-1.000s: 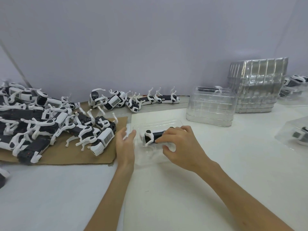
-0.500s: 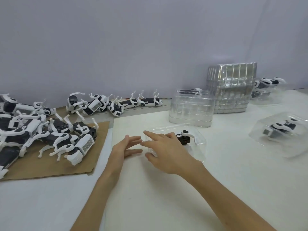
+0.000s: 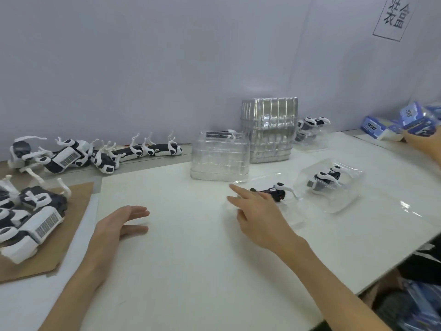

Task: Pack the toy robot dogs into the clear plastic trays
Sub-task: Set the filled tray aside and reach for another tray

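Fingers (image 3: pixel 238 191) of the right hand (image 3: pixel 257 218) are straight and spread, gripping nothing. They lie over the 9 o'clock end of a clear plastic tray (image 3: pixel 294 211); whether they press on it or sit just above it cannot be told through the blur. 1 toy robot dog (image 3: pixel 274 193), black with white legs, lies in that tray at 1 o'clock of the knuckles.

At 9 o'clock of the right hand and well apart from it, the left hand (image 3: pixel 119 225) lies palm down on the white table (image 3: pixel 191 259), fingers straight and holding nothing.

Just beside the open tray at 2 o'clock sits a packed tray (image 3: pixel 331 187) with 1 dog inside. At 11 o'clock of the right hand stands a short stack of trays (image 3: pixel 219 156), and touching it at its 1 o'clock a tall stack of trays (image 3: pixel 269 130), with more packed dogs (image 3: pixel 312 124) just beside that against the wall.

At 9 o'clock of the left hand a pile of dogs (image 3: pixel 31 216) lies on a cardboard sheet (image 3: pixel 71 235); at its 11 o'clock a row of loose dogs (image 3: pixel 100 155) lies along the wall, legs up.

At the far 2 o'clock corner are blue boxes (image 3: pixel 379 127) and another person's hand (image 3: pixel 424 144), blurred at the edge.
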